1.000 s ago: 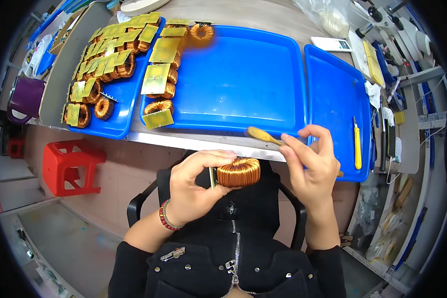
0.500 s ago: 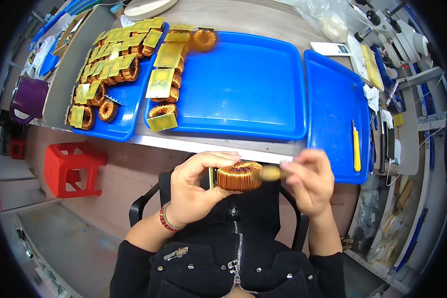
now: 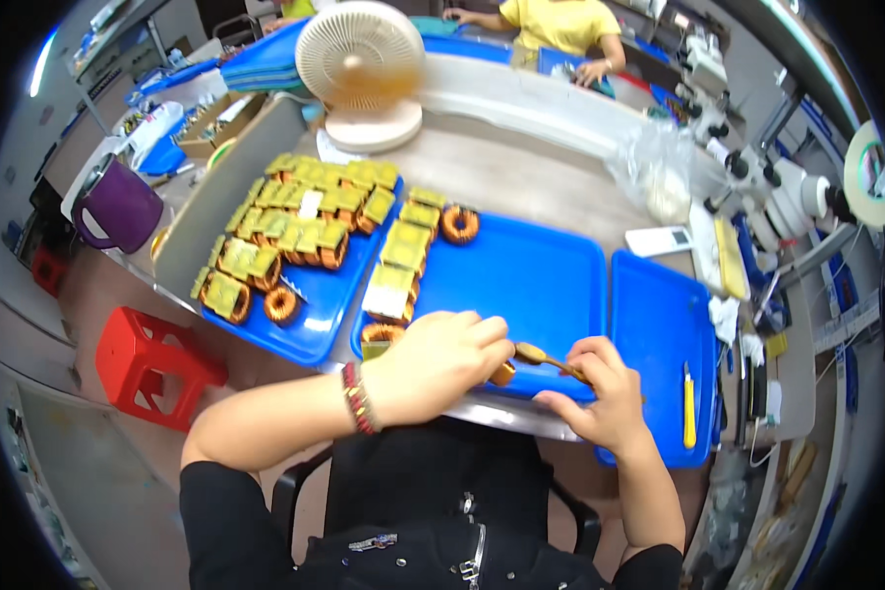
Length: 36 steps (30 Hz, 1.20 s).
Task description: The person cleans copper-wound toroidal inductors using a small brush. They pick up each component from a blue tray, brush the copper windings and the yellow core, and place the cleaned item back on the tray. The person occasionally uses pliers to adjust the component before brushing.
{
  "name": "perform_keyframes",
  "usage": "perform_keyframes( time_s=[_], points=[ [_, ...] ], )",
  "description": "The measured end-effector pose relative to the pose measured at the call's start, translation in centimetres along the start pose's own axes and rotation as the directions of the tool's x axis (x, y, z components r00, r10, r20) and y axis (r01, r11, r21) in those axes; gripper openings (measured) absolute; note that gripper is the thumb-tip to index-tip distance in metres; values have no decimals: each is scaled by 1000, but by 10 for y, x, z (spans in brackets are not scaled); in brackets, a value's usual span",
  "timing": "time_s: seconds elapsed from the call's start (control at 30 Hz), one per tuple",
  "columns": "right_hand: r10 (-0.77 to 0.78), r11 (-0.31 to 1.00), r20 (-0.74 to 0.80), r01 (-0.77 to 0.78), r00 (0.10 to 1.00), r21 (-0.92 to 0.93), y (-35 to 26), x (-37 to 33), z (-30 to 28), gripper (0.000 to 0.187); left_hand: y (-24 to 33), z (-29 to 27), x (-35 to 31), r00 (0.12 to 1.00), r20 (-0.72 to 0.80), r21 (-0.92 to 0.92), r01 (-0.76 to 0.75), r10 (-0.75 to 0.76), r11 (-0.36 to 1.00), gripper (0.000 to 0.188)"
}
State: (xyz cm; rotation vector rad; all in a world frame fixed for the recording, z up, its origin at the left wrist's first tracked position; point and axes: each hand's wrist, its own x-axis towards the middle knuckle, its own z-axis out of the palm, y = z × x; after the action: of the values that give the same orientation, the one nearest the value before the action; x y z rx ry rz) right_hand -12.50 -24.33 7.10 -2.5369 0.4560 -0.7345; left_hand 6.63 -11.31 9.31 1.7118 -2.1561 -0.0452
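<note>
My left hand (image 3: 442, 359) is closed round a copper-wound ring coil (image 3: 503, 373); the fingers hide most of it, and only an orange-brown edge shows. In my right hand (image 3: 608, 398) a slim brown tool (image 3: 553, 361) is gripped by its thin end. Its wider, yellowish-brown tip points left, close to the coil; its exact kind is unclear. Both hands are over the front edge of the middle blue tray (image 3: 521, 285). Along that tray's left side runs a row of coils with yellow-green boards (image 3: 407, 246), beside a bare coil (image 3: 460, 224).
More boarded coils (image 3: 305, 211) crowd the left blue tray (image 3: 310, 339), with a loose coil (image 3: 281, 305). A yellow-handled knife (image 3: 689, 408) lies in the right tray (image 3: 659, 305). Behind stand a fan (image 3: 359, 59) and a person in yellow (image 3: 563, 28). A red stool (image 3: 147, 369) is at left.
The view has tilted up, bringing the fan and the other person in. My left hand has turned, its back now covering the coil. The tool stays in my right hand.
</note>
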Motion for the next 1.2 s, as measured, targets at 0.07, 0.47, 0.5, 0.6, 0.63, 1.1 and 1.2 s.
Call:
perform_keyframes(
  time_s=[0.07,0.47,0.5,0.6,0.63,1.1,1.2],
  points=[
    [26,1000,203,-24,979,-12,16,14,8,27,-32,6,19,1000,-7,24,27,-27,999,25],
    [-19,998,499,49,866,-47,51,101,95,25,-145,29,80,980,119,276,123,-161,953,35],
    [-1,998,488,29,873,-50,52,106,103,28,-151,33,76,992,70,295,80,-105,952,38],
    [70,997,504,-71,861,-19,48,121,112,34,-163,36,69,996,8,233,83,-87,969,46],
    [67,996,506,-89,860,19,50,123,117,34,-166,33,65,994,1,192,110,-112,975,49],
    [128,973,528,-210,840,99,34,114,71,22,-108,-20,-155,662,-306,-28,712,-684,701,35],
    [150,960,482,-244,863,139,21,98,49,20,-95,2,-155,556,-323,129,828,-766,546,53]
  ],
)
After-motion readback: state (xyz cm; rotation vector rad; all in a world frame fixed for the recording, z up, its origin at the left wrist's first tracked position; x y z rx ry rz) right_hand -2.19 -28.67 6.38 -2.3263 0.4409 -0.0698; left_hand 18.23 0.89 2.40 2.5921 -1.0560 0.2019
